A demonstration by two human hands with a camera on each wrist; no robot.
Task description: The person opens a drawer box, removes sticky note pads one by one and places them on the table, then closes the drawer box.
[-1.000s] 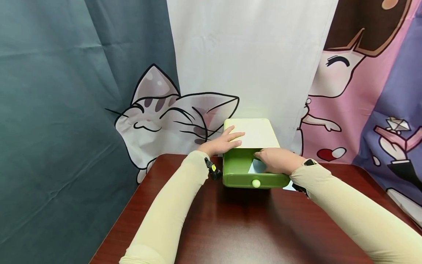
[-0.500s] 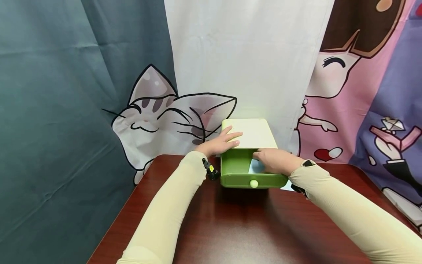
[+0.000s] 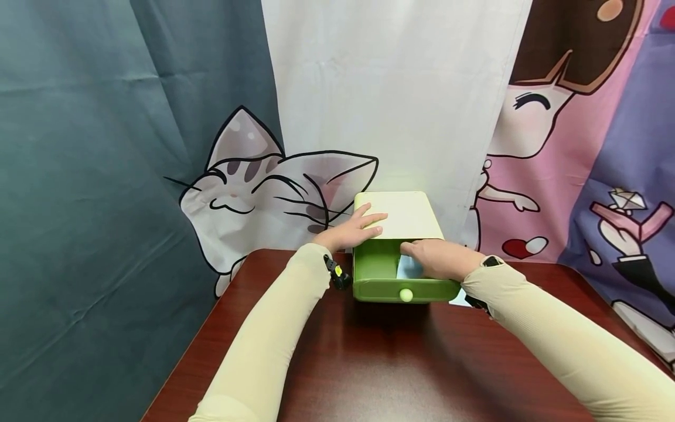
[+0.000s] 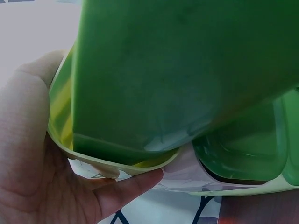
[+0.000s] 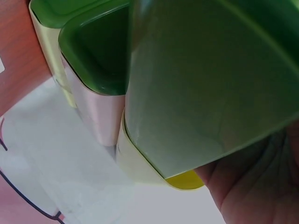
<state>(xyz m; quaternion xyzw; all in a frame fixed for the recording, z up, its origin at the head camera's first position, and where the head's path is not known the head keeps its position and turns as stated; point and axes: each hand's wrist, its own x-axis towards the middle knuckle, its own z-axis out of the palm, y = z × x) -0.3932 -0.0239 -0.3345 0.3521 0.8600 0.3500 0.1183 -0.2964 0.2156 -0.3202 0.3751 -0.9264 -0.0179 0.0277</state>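
A small drawer cabinet (image 3: 403,214) with a cream top stands against the curtain, its green top drawer (image 3: 379,289) pulled out. My left hand (image 3: 349,233) lies on the top's left front edge with fingers spread. In the left wrist view a finger (image 4: 133,189) runs along the casing's side. My right hand (image 3: 447,258) reaches over the drawer's right wall, and the drawer hides its fingertips in the right wrist view. A light blue sheet (image 3: 408,268) lies under that hand inside the drawer; I cannot tell whether the fingers grip it.
Lower green drawers (image 4: 247,144) sit closed beneath the top one, in pink and cream casings. A pale sheet (image 3: 460,299) lies on the dark red table (image 3: 390,363) right of the cabinet. A printed curtain (image 3: 411,105) hangs behind.
The right hand's thumb has shifted slightly left over the blue sheet. The left hand stays on the cabinet top, and the drawer keeps its position. The head view has drifted slightly.
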